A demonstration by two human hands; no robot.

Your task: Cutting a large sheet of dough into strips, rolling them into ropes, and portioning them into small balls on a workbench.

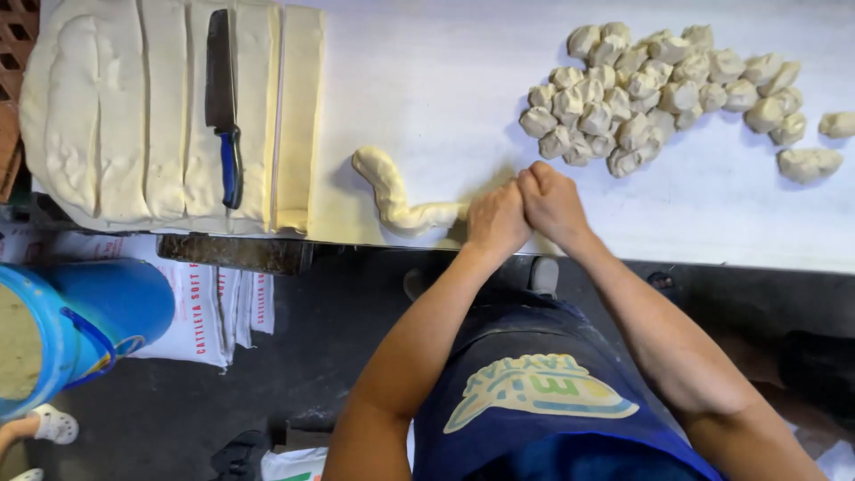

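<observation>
Both hands pinched the end of a dough rope at the near edge of the desk.

The left hand (495, 221) and right hand (552, 203) sat pressed together, fingers curled shut on the rope's (396, 198) right end; the rope curved leftward along the near edge of the white desk (445, 80). A pile of dough pieces (655, 93) lay just beyond the hands, toward the far right corner. At the left end, a slab (107, 116) cut into strips carried a blue-handled knife (223, 107). A blue bucket (80, 330) stood on the floor below.
</observation>
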